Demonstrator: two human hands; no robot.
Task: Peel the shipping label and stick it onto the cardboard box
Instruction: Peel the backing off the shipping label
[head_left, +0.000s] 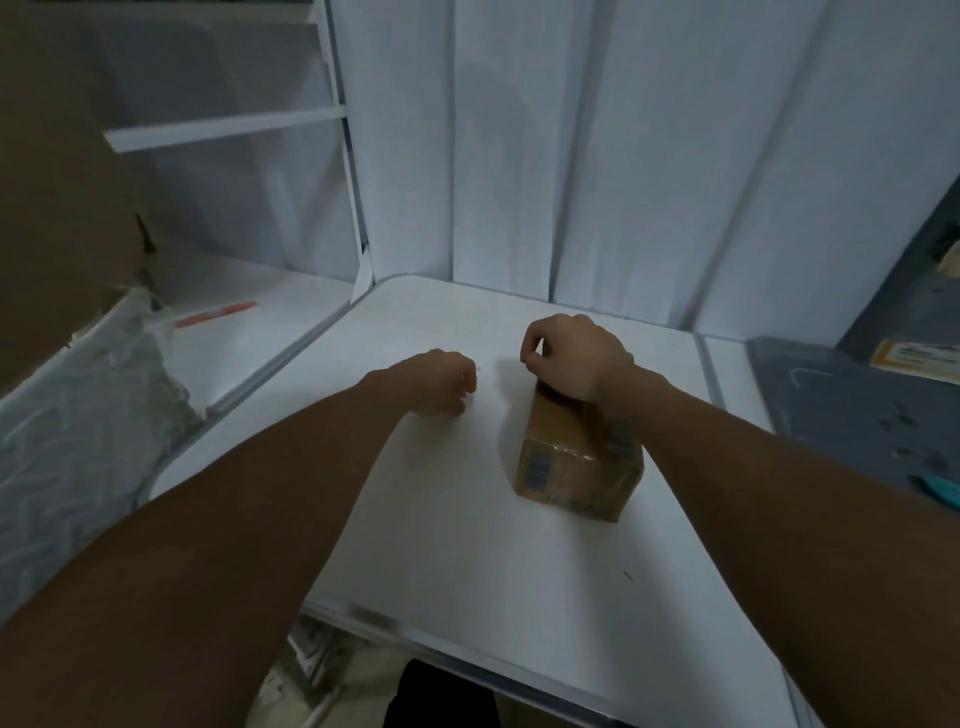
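A small brown cardboard box (576, 457), wrapped in clear tape and with a barcode sticker on its near left face, lies on the white table (467, 545). My right hand (571, 353) hovers over the box's far end, wrist against the top, thumb and forefinger pinched together. I cannot tell whether anything is between them. My left hand (441, 382) rests on the table just left of the box, fingers curled down onto the surface. I cannot make out a shipping label on the white tabletop.
An orange pen (215, 314) lies on the lower surface at the far left. Beside it are a plastic-wrapped bundle (78, 415) and a large brown cardboard sheet (52, 208). On the right, a grey mat (852, 405) holds a yellow-edged label sheet (914, 358) and a teal tool (940, 491). White panels close off the back.
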